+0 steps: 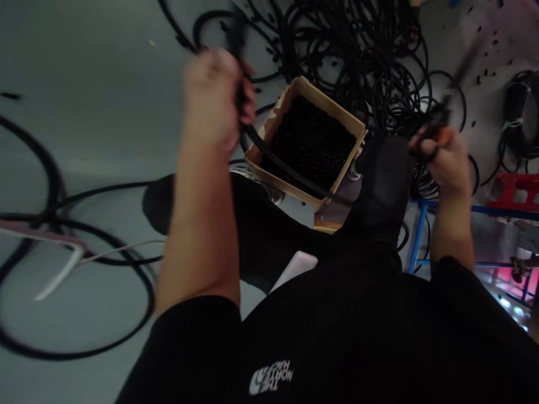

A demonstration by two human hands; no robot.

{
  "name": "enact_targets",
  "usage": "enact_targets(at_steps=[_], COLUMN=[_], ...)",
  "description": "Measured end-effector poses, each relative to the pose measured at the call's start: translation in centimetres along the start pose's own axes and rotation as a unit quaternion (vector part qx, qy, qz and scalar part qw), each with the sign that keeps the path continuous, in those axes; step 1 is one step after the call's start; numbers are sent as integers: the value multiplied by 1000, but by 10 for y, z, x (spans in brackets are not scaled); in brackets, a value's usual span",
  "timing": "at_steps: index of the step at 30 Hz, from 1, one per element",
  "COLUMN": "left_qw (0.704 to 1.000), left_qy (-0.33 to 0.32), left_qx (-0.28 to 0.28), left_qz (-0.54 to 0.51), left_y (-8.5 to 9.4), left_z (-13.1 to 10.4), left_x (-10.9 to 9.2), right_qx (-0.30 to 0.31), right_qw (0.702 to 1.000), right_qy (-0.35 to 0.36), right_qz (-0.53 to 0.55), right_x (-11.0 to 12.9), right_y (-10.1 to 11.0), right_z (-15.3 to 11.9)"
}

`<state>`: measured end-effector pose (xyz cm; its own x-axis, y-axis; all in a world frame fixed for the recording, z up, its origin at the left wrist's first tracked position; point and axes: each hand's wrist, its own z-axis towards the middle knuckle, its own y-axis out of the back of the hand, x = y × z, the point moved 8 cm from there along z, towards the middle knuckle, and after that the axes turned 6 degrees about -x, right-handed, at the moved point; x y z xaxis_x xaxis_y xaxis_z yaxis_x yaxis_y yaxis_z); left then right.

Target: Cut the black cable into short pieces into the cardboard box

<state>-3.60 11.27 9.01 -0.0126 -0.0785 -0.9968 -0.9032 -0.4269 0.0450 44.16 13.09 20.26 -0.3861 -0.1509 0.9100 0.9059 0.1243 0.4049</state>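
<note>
My left hand [221, 92] is closed round a thick black cable [290, 168], left of a cardboard box. The cable trails from my fist across the front of the box toward my lap. Above the fist, a dark blurred piece [236, 31] sticks up; whether it is the cable's end I cannot tell. My right hand [448, 160] grips an orange-and-black hand tool [440, 129] with a long dark shaft pointing up and right. Motion smears the tool, so its exact kind is unclear. The open cardboard box [357, 126], full of small black pieces, stands between my legs.
Tangled black cables [374, 73] pile up behind the box. Large cable loops [54, 356] lie on the floor at left, and a tied coil [522, 118] at far right. A blue metal frame [415, 241] and a red stool [511, 191] stand at right. Small black bits litter the floor.
</note>
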Motion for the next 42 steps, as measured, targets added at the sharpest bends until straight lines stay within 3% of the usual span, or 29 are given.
enact_targets(at_steps=[2,4,6,9,16,21,26,32,38,42], left_qw=[993,986,984,983,983,978,972,973,971,974], left_qy=[98,134,150,165,178,183,181,144,133,88], left_qx=[58,95,93,74,54,97,147,149,137,143], left_qz=[27,27,19,5,-11,6,26,99,146,153], left_y=[-38,-61,-64,-55,-47,-51,-61,-58,-62,-66], left_z=[-25,-46,-58,-61,-58,-68,-75,-73,-74,-77], left_x=[26,42,55,72,95,101,100,105,124,129], right_qx=[102,171,233,287,317,346,316,274,304,311], right_qw=[993,980,962,938,926,913,916,922,903,894], right_qy=[-52,-82,-119,-178,-206,-218,-249,-269,-293,-308], right_qz=[39,60,79,76,-8,-4,4,-45,-74,-98], right_x=[-22,-40,-59,-88,-120,-115,-116,-121,-125,-136], right_y=[-78,-136,-177,-207,-216,-222,-225,-222,-222,-224], right_z=[17,25,23,9,-8,-7,-5,-4,-12,-16])
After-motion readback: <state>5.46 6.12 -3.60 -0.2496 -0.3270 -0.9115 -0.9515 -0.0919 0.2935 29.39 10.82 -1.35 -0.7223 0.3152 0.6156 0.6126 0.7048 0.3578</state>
